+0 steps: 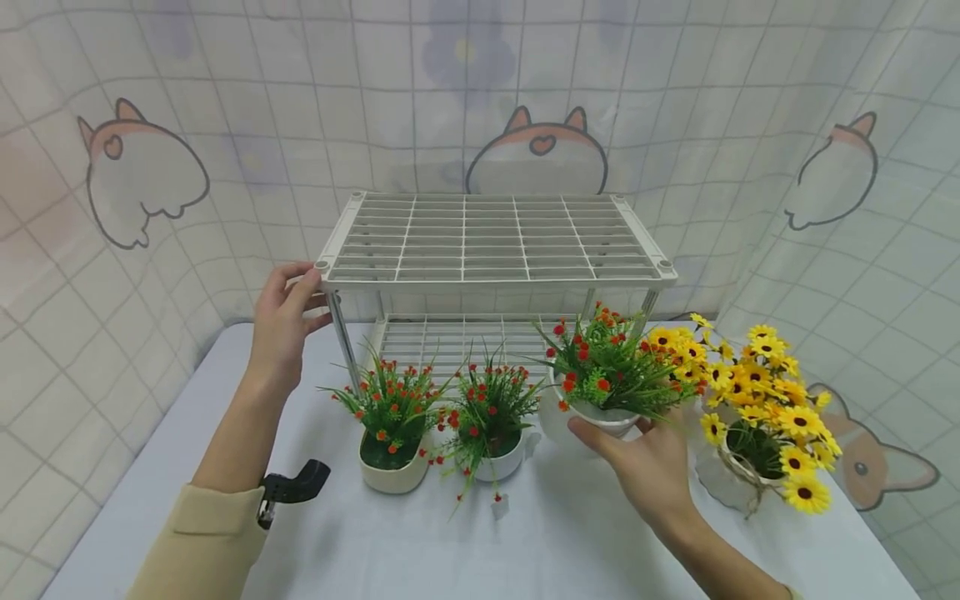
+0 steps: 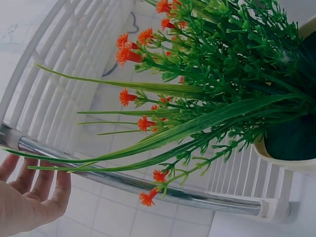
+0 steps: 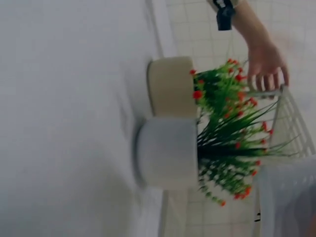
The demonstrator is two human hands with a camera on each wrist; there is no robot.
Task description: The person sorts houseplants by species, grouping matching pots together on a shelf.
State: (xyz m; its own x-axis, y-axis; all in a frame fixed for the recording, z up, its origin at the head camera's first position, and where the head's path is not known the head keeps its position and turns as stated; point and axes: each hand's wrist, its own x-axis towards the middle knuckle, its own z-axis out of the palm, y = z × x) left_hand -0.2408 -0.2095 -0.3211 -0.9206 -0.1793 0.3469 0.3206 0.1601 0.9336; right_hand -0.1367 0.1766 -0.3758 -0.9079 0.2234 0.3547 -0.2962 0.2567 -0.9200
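My left hand point(image 1: 279, 325) grips the near left corner of a white two-tier rack point(image 1: 480, 282), its fingertips reaching behind the metal post point(image 2: 133, 180) in the left wrist view. In my right hand point(image 1: 652, 467) is a white flowerpot point(image 1: 613, 427) with red flowers and grassy leaves, held at the rack's front right. The thumb lies near the pot's rim; the other fingers are mostly hidden behind it. Two more red-flowered plants stand before the rack: one in a cream oval pot point(image 1: 393, 477), the other in a white pot point(image 1: 501, 467).
At the right, yellow flowers point(image 1: 780, 400) fill a white pot point(image 1: 723, 479) tied with twine. The rack's lower shelf point(image 1: 450, 333) shows behind the plants. A white cloth point(image 1: 420, 550) covers the table, and a tile-patterned curtain point(image 1: 300, 108) hangs around it.
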